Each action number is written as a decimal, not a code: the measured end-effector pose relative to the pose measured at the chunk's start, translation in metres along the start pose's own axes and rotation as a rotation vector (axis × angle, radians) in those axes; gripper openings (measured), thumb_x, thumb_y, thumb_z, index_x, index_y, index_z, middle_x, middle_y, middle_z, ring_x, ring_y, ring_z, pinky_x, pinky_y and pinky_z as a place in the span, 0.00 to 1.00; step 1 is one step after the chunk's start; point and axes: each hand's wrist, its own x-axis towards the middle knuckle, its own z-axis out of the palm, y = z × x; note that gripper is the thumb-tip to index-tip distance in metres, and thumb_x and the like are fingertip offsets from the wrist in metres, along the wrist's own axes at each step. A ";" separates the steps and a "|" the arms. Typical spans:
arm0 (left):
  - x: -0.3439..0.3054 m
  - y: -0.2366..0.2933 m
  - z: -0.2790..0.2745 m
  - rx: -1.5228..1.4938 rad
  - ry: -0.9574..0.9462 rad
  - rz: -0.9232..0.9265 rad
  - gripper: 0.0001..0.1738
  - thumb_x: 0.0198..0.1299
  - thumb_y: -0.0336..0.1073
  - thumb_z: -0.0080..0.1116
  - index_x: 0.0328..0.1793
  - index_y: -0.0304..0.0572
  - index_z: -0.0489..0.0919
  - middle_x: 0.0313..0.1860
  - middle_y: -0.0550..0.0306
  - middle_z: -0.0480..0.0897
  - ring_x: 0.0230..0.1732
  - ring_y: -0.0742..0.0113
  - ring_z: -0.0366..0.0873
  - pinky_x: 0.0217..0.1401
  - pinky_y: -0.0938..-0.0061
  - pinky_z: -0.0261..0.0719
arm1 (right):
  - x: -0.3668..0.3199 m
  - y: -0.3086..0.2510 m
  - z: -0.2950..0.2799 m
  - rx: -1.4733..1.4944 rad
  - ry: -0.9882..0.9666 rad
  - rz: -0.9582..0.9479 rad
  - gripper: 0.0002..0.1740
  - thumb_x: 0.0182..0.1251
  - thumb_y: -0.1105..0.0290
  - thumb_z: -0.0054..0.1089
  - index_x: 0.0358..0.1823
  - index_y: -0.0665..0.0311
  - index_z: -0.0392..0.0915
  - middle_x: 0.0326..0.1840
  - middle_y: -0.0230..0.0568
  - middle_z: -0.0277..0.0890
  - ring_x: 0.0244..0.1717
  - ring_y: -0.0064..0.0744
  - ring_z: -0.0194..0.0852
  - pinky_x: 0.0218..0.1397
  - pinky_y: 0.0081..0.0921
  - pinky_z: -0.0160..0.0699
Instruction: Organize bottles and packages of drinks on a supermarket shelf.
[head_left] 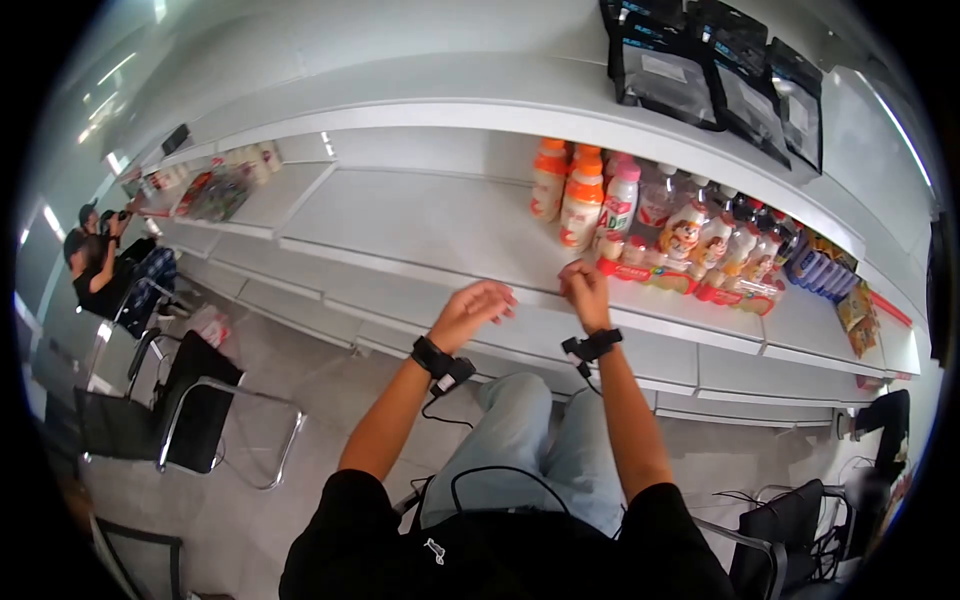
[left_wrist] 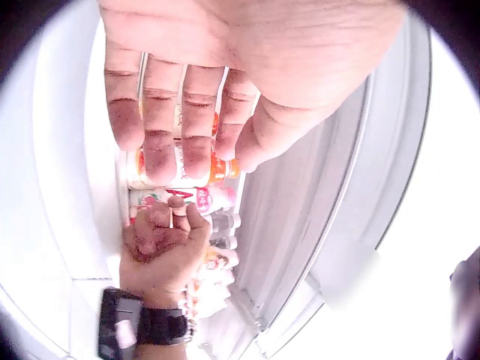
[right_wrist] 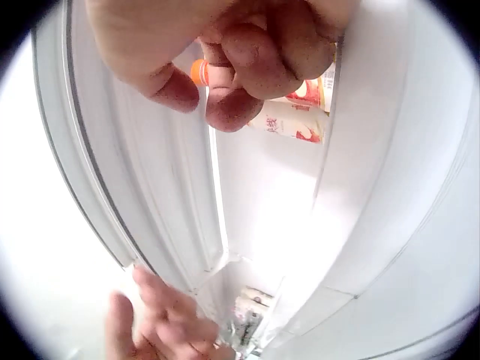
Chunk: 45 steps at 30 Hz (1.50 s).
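My left hand (head_left: 475, 312) is held in front of the shelf edge, palm up and fingers loosely bent, with nothing in it. Seen in the left wrist view, its fingers (left_wrist: 199, 127) are spread slightly apart. My right hand (head_left: 587, 292) is beside the shelf edge, near the orange-capped bottle (head_left: 581, 212) and the pink-capped bottle (head_left: 619, 200). In the right wrist view, several fingers of the right hand (right_wrist: 255, 56) curl loosely inward, while the thumb and index finger stand apart. It holds nothing and partly hides a white bottle (right_wrist: 289, 120).
Packs of small bottles (head_left: 690, 275), blue-purple cans (head_left: 820, 272) and snack packets (head_left: 858, 318) fill the shelf's right side. Black pouches (head_left: 665, 85) stand on the upper shelf (head_left: 440, 90). A black chair (head_left: 200, 400) and people sitting (head_left: 115, 265) are at left.
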 end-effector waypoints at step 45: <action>0.178 0.235 0.078 0.814 0.113 0.628 0.28 0.65 0.48 0.60 0.66 0.43 0.73 0.65 0.48 0.77 0.68 0.55 0.74 0.67 0.59 0.70 | 0.001 -0.330 -0.069 -0.895 0.151 -0.613 0.19 0.63 0.65 0.59 0.55 0.60 0.78 0.61 0.45 0.76 0.64 0.45 0.71 0.65 0.36 0.71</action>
